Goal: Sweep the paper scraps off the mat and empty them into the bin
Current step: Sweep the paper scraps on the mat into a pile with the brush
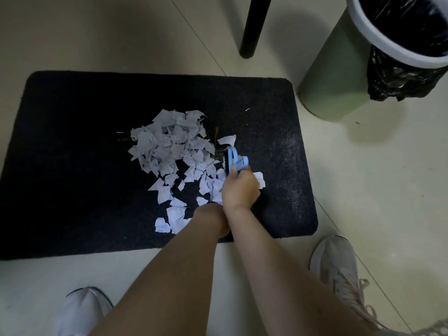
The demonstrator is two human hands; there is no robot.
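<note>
A black mat (72, 141) lies on the pale tiled floor. A heap of white grid-paper scraps (169, 146) covers its middle and trails toward the near edge. My right hand (240, 187) grips a light blue brush (236, 161) at the right side of the heap, with scraps under and around it. My left hand (211, 219) sits low on the mat just behind the right wrist. Its fingers are hidden, so what it holds cannot be made out. The green bin (339, 76) with a white rim and black liner stands off the mat's far right corner.
A black chair leg (252, 25) stands on the floor beyond the mat, left of the bin. My two pale shoes (339, 267) (82, 309) are on the tiles at the mat's near side. Thin dark-green lines (215, 139) show in the heap.
</note>
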